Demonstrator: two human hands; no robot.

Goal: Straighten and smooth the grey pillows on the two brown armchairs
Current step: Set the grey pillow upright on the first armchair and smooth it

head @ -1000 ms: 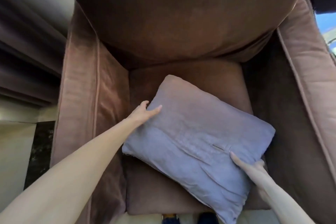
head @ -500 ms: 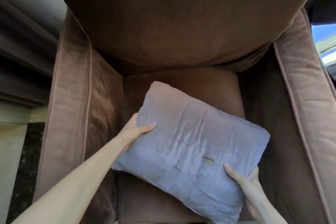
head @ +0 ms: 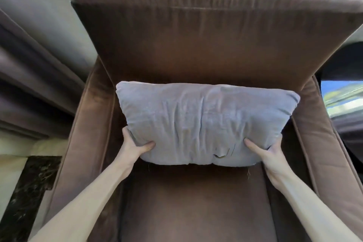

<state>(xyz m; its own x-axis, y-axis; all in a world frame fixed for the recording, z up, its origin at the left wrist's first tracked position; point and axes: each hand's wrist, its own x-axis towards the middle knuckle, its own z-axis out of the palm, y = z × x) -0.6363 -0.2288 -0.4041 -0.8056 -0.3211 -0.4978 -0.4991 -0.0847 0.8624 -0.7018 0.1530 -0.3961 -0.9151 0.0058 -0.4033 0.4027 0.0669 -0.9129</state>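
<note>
Both grips pinch the grey pillow [head: 206, 124]: left hand [head: 135, 146] and right hand [head: 269, 153] at its lower corners, thumbs in front. It stands squared against the armchair [head: 196, 45] backrest (creases remain); only 1 armchair shows, so armchair 2 looks left to do.

A grey pillow [head: 204, 124] stands level against the back cushion [head: 206, 35] of a brown armchair [head: 94, 124]. The left hand [head: 135, 146] grips its lower left corner, the right hand [head: 267, 151] its lower right corner, thumbs pressed into the creased front.
</note>
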